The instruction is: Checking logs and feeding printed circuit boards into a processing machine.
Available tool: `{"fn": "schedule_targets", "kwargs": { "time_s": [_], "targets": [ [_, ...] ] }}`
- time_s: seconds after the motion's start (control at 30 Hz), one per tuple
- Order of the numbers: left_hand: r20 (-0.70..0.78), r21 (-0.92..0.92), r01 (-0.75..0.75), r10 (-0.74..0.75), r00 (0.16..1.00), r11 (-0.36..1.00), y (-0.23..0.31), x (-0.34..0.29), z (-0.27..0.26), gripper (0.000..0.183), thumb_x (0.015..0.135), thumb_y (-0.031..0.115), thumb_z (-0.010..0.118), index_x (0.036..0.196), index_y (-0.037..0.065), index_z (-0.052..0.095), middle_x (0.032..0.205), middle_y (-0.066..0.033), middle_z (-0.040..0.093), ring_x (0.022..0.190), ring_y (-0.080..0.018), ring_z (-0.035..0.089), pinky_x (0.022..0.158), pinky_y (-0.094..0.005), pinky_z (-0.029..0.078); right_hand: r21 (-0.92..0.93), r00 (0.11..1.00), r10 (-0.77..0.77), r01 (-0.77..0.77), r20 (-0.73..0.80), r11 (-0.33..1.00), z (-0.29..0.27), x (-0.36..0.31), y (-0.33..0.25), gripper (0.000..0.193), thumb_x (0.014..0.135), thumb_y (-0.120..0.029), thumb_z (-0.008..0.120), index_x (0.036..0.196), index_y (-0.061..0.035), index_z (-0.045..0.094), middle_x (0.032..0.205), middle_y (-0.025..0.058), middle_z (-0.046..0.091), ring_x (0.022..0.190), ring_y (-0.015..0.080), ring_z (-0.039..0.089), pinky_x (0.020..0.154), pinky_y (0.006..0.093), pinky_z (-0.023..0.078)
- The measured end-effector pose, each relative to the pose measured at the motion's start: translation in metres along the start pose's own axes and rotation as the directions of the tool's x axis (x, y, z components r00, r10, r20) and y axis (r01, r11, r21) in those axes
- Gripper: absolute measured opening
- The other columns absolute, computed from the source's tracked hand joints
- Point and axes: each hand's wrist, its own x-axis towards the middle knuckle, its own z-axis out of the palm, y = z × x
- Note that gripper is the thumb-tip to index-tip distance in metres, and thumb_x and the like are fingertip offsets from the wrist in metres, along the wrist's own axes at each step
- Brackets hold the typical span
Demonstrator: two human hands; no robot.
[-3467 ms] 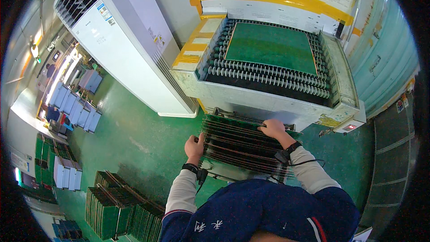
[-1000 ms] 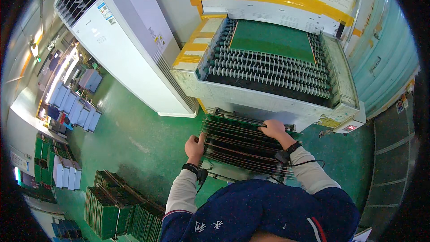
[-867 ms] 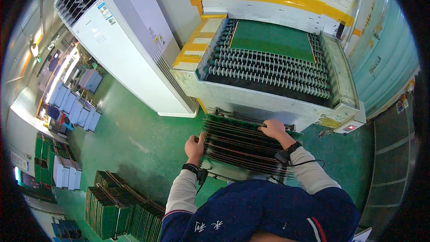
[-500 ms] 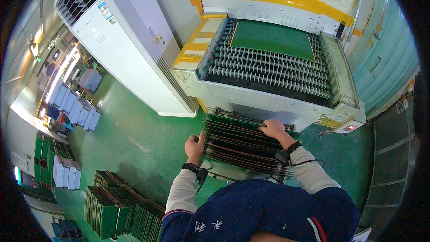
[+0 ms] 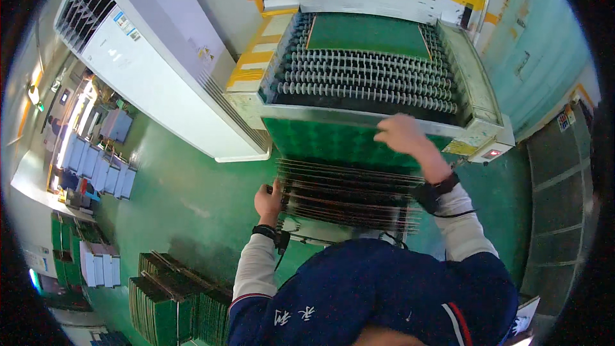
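Right hand (image 5: 402, 136) is raised at the front edge of the roller conveyor (image 5: 368, 80) — fingers curled over the top edge of one green panel (image 5: 333, 142), held tilted above the rack. Left hand (image 5: 269, 197) is closed on the left side of the rack of stacked panels (image 5: 349, 195), just below the conveyor mouth.

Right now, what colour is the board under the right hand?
Green, seen best in the head view: the board lies under the right hand.
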Motion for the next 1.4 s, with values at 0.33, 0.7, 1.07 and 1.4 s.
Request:
{"fn": "schedule_targets", "kwargs": {
  "time_s": [0.33,0.7,1.07,1.4],
  "targets": [
    [0.020,-0.020,0.023,-0.023,1.000,1.000,0.003,-0.003,-0.004,0.060,0.086,0.059,0.061,0.082,-0.001,0.066,0.077,-0.0217,0.067,0.076,-0.0417,0.065,0.068,-0.0482,0.050,0.964,0.822,0.506,0.253,-0.261,0.086,-0.087,-0.041,0.078,0.025,0.090,-0.016,0.068,0.110,0.0000,0.068,0.100,0.0082,0.071,0.093,0.0196,0.066,0.082,0.0298,0.051],
    [0.022,0.008,0.001,-0.001,1.000,1.000,0.011,-0.003,-0.009,0.058,0.087,0.057,0.061,0.077,-0.001,0.062,0.076,-0.0215,0.066,0.074,-0.0425,0.063,0.066,-0.0495,0.048,0.896,0.921,0.385,0.129,0.050,-0.425,0.068,-0.028,0.077,0.019,0.093,-0.016,0.066,0.110,-0.0103,0.062,0.109,0.0072,0.066,0.098,0.0227,0.062,0.083,0.0400,0.051],
    [0.024,0.035,-0.011,0.010,1.000,0.999,0.010,0.001,-0.005,0.059,0.088,0.058,0.059,0.080,-0.001,0.063,0.079,-0.0223,0.066,0.076,-0.0432,0.063,0.069,-0.0499,0.049,0.765,0.889,0.343,-0.013,0.304,-0.644,0.124,-0.023,0.016,0.013,0.090,-0.014,0.071,0.093,-0.0067,0.060,0.090,0.0067,0.062,0.085,0.0232,0.061,0.084,0.0450,0.052],
    [-0.055,-0.014,-0.054,0.053,0.997,0.998,0.003,0.000,0.001,0.060,0.087,0.058,0.062,0.074,-0.001,0.061,0.070,-0.0206,0.063,0.069,-0.0417,0.063,0.064,-0.0485,0.048,0.704,0.882,0.305,-0.042,0.359,-0.708,0.149,0.012,-0.002,0.014,0.092,-0.015,0.069,0.096,-0.0054,0.059,0.091,0.0089,0.061,0.085,0.0249,0.060,0.085,0.0445,0.052]
  ]
}}
